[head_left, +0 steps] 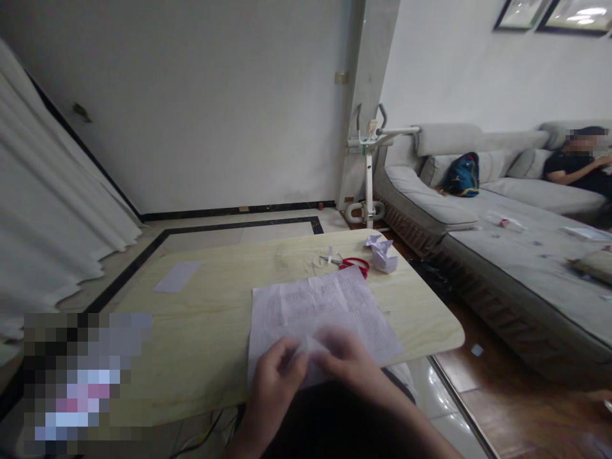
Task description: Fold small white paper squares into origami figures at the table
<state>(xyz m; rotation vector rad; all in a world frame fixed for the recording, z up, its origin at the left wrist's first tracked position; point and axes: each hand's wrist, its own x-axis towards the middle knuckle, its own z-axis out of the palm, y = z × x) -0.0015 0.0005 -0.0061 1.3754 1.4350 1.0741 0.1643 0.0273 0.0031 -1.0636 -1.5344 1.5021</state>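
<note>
Near the front edge of the table, my left hand (pixel 282 370) and my right hand (pixel 345 354) are closed on a small folded piece of white paper (pixel 310 349), one at each side. Motion blurs the right fingers and the paper, so its folded shape is unclear. Beneath the hands lies a large creased sheet of printed paper (pixel 325 299). Just past its far edge are scissors with red handles (pixel 356 264), with thin paper strips (pixel 313 262) around the blades. Folded paper pieces (pixel 384 256) stand at the far right of the table.
A blank paper slip (pixel 178 277) lies on the left of the wooden table (pixel 205 331). Beyond the table's right side is a grey sofa (pixel 507 255) with a blue backpack (pixel 465 175) and a seated person (pixel 581 166). White exercise equipment (pixel 369 172) stands behind the table.
</note>
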